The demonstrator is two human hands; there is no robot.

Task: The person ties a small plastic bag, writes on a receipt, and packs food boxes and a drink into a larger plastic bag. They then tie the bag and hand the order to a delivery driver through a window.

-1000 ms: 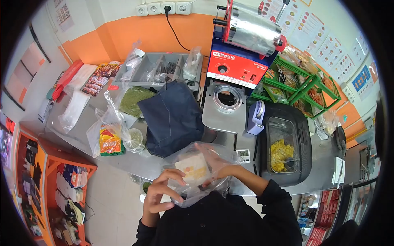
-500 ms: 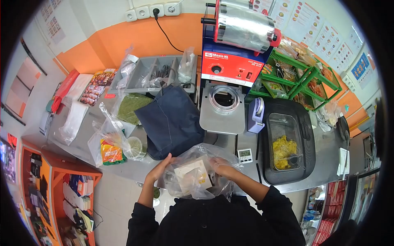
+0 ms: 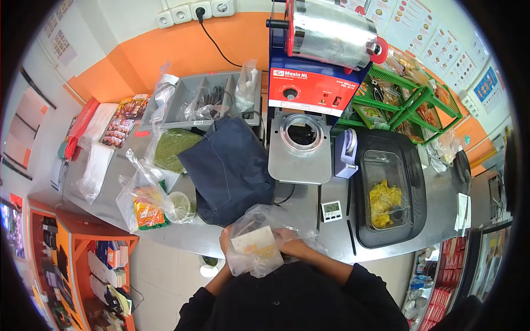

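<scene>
- Close against the near edge of the steel desk (image 3: 182, 234), the person's two hands hold a clear plastic bag (image 3: 259, 243) with a pale paper food packet (image 3: 253, 243) inside it.
- Left hand (image 3: 225, 241) grips the bag's left side, fingers closed on the film; right hand (image 3: 288, 243) is largely veiled by the plastic, fingers seemingly pinched on the right side, though I can't make out each one.
- The bag sits partly over the desk edge and partly against the person's dark top, so the hands carry most of it.
- Just beyond lie a dark blue cloth (image 3: 229, 168) and a small digital timer (image 3: 331, 209); a black fryer (image 3: 386, 193) holding yellow fried food stands to the right.
- Behind are the cup sealer machine (image 3: 312, 83), a grey cutlery tray (image 3: 204, 99) and a green wire rack (image 3: 411, 107).
- To the left, a loose bag with an orange snack packet (image 3: 144, 212) rests beside a clear lidded cup (image 3: 179, 203).
- What could go wrong, as I judge it: thin, slippery film might slide through the fingers, and the packet would drop past the desk edge to the floor.
- A hard tug from both sides could tear the bag.
- If the packet is oily, grease could smear the plastic and weaken the grip.
- A wide swing right might knock the timer or brush the fryer.
</scene>
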